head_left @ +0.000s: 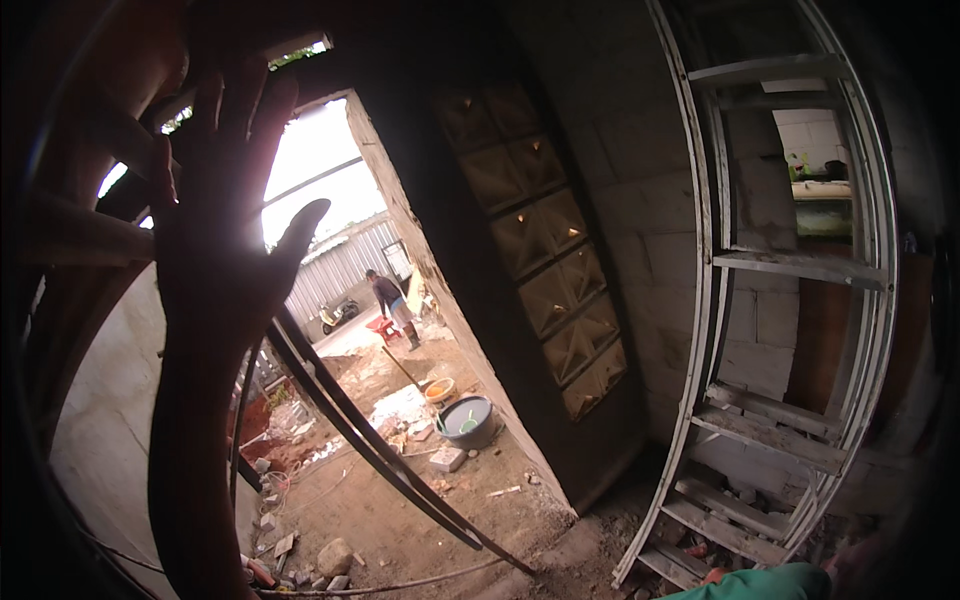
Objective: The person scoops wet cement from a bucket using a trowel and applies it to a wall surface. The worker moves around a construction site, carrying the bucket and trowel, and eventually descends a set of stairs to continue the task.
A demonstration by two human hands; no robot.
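My left hand (225, 190), in dark silhouette, is raised at the upper left with its fingers apart and thumb pointing right. No object shows in its grasp. Beside the fingers are shadowed wooden pieces (85, 225); whether the hand touches them I cannot tell. Two long dark strips (385, 445) slant from beside the wrist down to the ground at the right. My right hand does not show. Green cloth (765, 582) lies at the lower right edge.
An aluminium ladder (705, 200) leans at the right against a block wall (640, 235). Patterned glass blocks (550, 260) flank the doorway. Outside are a dark tub (466, 432), a yellow basin (438, 389), rubble (335, 557) and a person (388, 295) bending near a red wheelbarrow (380, 327).
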